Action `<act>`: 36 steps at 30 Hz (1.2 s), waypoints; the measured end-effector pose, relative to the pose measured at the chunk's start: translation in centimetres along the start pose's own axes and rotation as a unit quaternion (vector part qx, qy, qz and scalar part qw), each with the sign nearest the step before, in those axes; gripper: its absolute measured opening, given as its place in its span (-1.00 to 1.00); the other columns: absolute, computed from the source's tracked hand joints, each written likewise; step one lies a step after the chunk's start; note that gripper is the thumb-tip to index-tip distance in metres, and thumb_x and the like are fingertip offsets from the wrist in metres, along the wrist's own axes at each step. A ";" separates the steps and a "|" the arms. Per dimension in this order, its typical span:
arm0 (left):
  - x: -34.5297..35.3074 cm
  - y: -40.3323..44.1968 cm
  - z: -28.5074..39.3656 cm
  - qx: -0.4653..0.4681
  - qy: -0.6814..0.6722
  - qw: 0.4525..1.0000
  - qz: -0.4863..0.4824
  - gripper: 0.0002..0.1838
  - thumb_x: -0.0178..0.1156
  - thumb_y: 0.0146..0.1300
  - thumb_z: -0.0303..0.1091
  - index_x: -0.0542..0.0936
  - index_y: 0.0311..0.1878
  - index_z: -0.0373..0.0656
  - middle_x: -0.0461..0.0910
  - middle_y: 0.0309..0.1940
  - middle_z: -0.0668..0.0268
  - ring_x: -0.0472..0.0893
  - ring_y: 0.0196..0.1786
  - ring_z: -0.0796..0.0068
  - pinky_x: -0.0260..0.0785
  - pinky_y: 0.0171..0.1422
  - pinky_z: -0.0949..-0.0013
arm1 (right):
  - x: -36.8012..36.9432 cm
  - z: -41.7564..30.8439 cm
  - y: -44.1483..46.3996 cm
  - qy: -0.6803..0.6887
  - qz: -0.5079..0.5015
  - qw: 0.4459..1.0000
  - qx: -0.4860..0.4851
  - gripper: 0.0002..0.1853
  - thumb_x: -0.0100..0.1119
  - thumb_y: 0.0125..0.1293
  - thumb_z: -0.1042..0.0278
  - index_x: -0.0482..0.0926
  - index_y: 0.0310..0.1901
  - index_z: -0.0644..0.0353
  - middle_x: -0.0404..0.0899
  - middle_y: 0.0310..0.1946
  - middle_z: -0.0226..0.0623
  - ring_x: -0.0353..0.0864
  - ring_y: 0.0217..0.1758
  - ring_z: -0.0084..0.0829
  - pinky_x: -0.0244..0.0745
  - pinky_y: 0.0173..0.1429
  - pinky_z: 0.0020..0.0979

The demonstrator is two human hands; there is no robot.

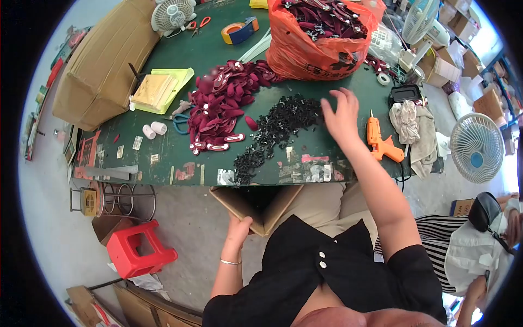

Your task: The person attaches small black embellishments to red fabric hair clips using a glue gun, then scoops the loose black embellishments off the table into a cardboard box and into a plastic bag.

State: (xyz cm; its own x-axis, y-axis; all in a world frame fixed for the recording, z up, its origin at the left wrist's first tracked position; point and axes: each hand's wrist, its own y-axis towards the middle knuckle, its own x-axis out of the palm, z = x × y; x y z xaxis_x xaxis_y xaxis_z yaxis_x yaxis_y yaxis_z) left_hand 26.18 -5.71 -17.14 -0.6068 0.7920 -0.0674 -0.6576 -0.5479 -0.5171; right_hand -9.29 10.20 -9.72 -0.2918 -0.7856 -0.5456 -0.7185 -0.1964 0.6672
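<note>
My left hand [239,228] grips the edge of an open cardboard box [267,220], which sits just under the front edge of the green table [158,182]. Its inside is dark. At the right end of a long heap of small black pieces [286,122] is my right hand [342,111], with its fingers apart and curved; no object shows in it. The black heap runs diagonally down to the table's front edge. Left of it lies a pile of maroon fabric-covered hair clips [220,103]. Behind stands a red plastic bag [318,54] filled with more maroon clips.
An orange glue gun [380,139] lies right of my forearm, near some cloths [419,136]. Tape [239,31], scissors [199,26], yellow pads [158,90] and a fan [173,13] occupy the far left. A red stool [139,250] stands below; another person [468,250] is at right.
</note>
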 end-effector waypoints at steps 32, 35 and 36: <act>-0.9 1.3 -1.8 0.024 0.025 0.999 0.010 -0.19 0.02 0.01 -0.50 0.00 0.40 -0.12 0.41 0.04 0.09 0.59 -0.08 0.21 0.62 -0.30 0.19 | -2.7 -4.8 -2.1 0.214 -0.189 0.958 -0.030 -0.71 0.05 0.15 0.71 0.54 -0.09 0.26 0.56 -0.13 -0.12 0.56 -0.04 -0.15 0.46 0.12 -0.31; -0.8 1.2 -1.8 0.008 0.017 1.000 0.013 -0.19 0.02 0.00 -0.50 0.01 0.40 -0.12 0.41 0.03 0.09 0.59 -0.08 0.22 0.62 -0.30 0.19 | -2.5 -1.3 -0.2 0.242 -0.219 0.939 0.105 -0.79 0.15 0.21 0.61 0.56 -0.11 0.28 0.59 -0.25 -0.23 0.60 -0.20 -0.38 0.52 -0.06 -0.41; -0.9 1.5 -1.8 0.022 0.018 1.000 0.008 -0.19 0.02 0.00 -0.50 0.01 0.40 -0.12 0.41 0.03 0.09 0.59 -0.09 0.22 0.62 -0.31 0.20 | -3.0 -1.2 0.2 0.231 -0.293 0.921 0.115 -0.77 0.18 0.19 0.58 0.56 -0.09 0.26 0.59 -0.23 -0.25 0.59 -0.18 -0.38 0.53 -0.06 -0.41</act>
State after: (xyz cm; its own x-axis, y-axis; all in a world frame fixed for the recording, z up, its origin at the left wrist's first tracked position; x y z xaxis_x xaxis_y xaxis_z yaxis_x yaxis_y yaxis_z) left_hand 26.51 -6.72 -19.41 -0.6005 0.7925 -0.1068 -0.6682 -0.5706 -0.4774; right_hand -7.77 11.83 -7.36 0.4495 -0.7603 -0.4689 -0.7974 -0.5781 0.1730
